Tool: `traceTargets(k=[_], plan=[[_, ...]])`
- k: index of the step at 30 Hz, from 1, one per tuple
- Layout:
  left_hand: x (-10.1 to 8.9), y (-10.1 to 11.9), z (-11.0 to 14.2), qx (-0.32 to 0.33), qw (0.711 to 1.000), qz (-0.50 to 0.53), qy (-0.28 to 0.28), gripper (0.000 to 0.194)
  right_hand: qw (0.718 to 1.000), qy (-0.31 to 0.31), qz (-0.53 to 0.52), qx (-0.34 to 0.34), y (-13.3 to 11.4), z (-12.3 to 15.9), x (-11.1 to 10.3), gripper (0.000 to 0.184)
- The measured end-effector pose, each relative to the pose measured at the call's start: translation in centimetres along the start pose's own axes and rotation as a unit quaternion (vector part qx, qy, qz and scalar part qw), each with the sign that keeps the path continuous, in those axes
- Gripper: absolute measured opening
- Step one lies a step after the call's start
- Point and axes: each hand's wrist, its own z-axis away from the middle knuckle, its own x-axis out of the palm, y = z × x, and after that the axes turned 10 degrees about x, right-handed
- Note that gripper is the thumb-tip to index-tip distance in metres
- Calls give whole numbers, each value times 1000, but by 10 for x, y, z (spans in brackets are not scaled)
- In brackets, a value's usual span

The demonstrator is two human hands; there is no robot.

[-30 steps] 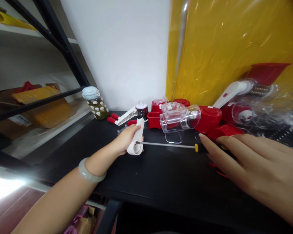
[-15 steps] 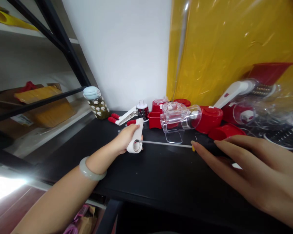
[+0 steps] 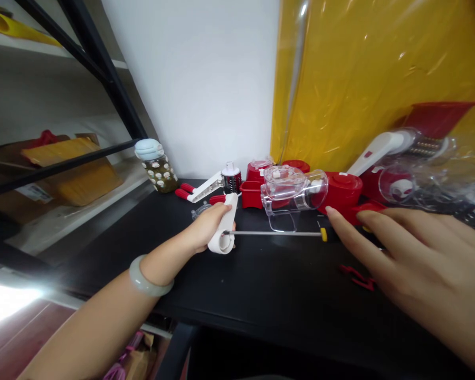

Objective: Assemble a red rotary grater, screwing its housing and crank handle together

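My left hand is closed around a white plastic crank handle, its round hollow end facing me. A long-shafted screwdriver lies level across the table, its tip inside the side of that round end. A yellow collar marks where the shaft meets the dark grip. At that grip is my right hand, fingers long and partly bent around it; the hand hides most of the grip. Below the right fingers a small red plastic part lies on the black table.
Behind stand a clear plastic grater housing, red bases, a grater drum and another white crank. A patterned bottle stands at the back left. Shelving borders the left side; more grater parts lie right.
The screwdriver and my right hand have shifted slightly right, and the crank handle a little right and down. The small red part has come into view below my right fingers.
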Motion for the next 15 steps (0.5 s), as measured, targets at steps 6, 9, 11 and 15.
traceTargets(k=[6, 9, 11, 15], plan=[[2, 0, 1, -9, 1000, -8, 2, 26, 997, 70, 13, 11, -8, -5, -8, 52], [2, -1, 0, -11, 1000, -6, 2, 26, 996, 87, 9, 12, -8, -6, -8, 56], [1, -2, -1, -11, 1000, -4, 1, 27, 996, 89, -4, 13, -7, -4, -5, 57], [-1, -2, -3, -14, 1000, -7, 5, 31, 988, 119, -90, 35, -6, 2, 3, 48]])
